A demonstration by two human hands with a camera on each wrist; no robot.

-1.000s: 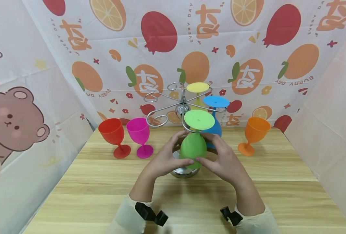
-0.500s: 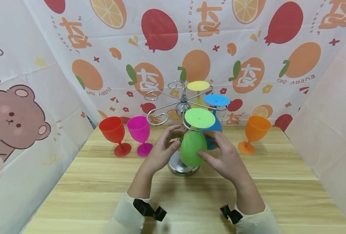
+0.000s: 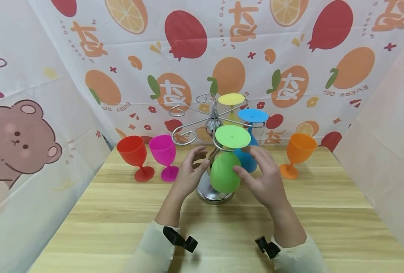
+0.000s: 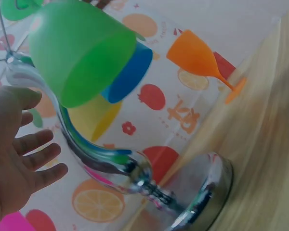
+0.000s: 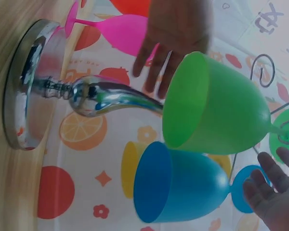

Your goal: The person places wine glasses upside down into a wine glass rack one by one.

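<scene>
A green goblet (image 3: pixel 225 175) hangs upside down by its foot from a curled arm of the chrome goblet rack (image 3: pixel 214 189). My left hand (image 3: pixel 191 170) is just left of it, fingers loosely spread and holding nothing; in the left wrist view a gap shows between hand and goblet. On the other side, my right hand (image 3: pixel 264 178) has its fingers apart, thumb near the green bowl. Behind that hand hangs a blue goblet (image 3: pixel 246 159), its foot on another rack arm. A yellow goblet (image 3: pixel 231 99) hangs farther back, mostly hidden in the head view.
On the wooden table (image 3: pixel 120 227), a red goblet (image 3: pixel 133 151) and a magenta goblet (image 3: pixel 163 151) stand upright at the left. An orange goblet (image 3: pixel 299 149) stands at the right. Bare curled rack arms (image 3: pixel 184 138) point left. A fruit-print cloth (image 3: pixel 137 57) hangs behind.
Both hands have let go of the green goblet and drawn apart, first the left, then the right. The goblet stays hanging on the rack.
</scene>
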